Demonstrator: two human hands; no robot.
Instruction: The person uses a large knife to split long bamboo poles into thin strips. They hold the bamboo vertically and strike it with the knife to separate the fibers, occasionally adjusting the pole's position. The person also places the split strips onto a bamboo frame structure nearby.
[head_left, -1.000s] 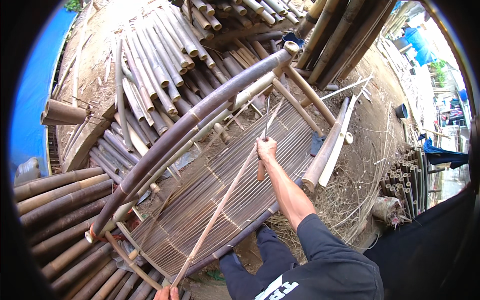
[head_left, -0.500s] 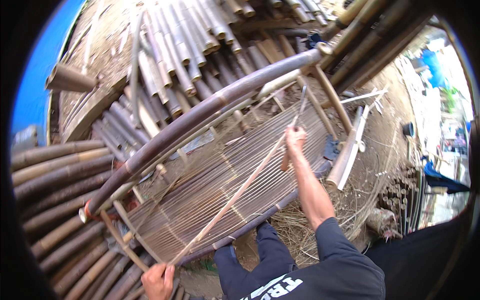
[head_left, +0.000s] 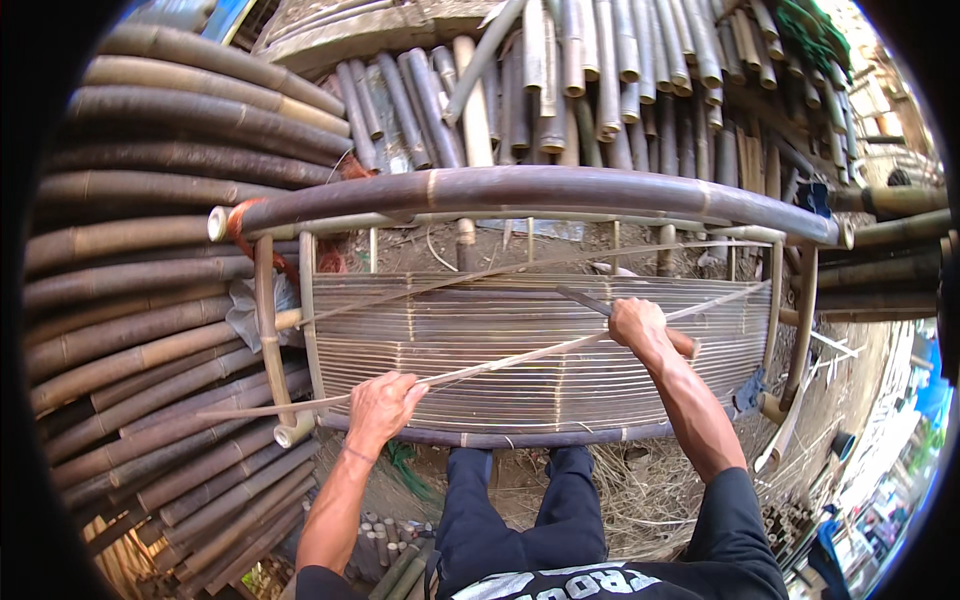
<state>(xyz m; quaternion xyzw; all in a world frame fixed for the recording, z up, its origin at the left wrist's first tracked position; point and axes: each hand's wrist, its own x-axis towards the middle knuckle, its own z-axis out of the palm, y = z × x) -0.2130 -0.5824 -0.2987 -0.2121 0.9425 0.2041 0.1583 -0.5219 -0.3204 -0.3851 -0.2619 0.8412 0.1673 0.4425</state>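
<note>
My left hand (head_left: 384, 408) is closed around a long, thin bamboo strip (head_left: 510, 356), whose tail sticks out past the left end of a bamboo bench. The strip slants up to my right hand (head_left: 638, 322), passing under or beside it; whether those fingers also touch it I cannot tell. In that hand is a knife: its dark blade (head_left: 583, 301) points left and its wooden handle (head_left: 683, 343) shows on the right. Both hands are over the bench's slatted seat (head_left: 480, 400). A second narrow strip (head_left: 450, 277) lies aslant across the far slats.
The bench's thick bamboo rail (head_left: 560, 192) runs along the far side. Dark bamboo poles (head_left: 150, 240) are piled at the left, and cut lengths (head_left: 610, 80) lie behind. Shavings (head_left: 640, 500) cover the ground by my legs. A plastic bag (head_left: 262, 312) hangs near the left end.
My view has turned, so the bench now lies level across it. The left hand is further in along the strip, leaving a tail beyond it. The knife blade now points left.
</note>
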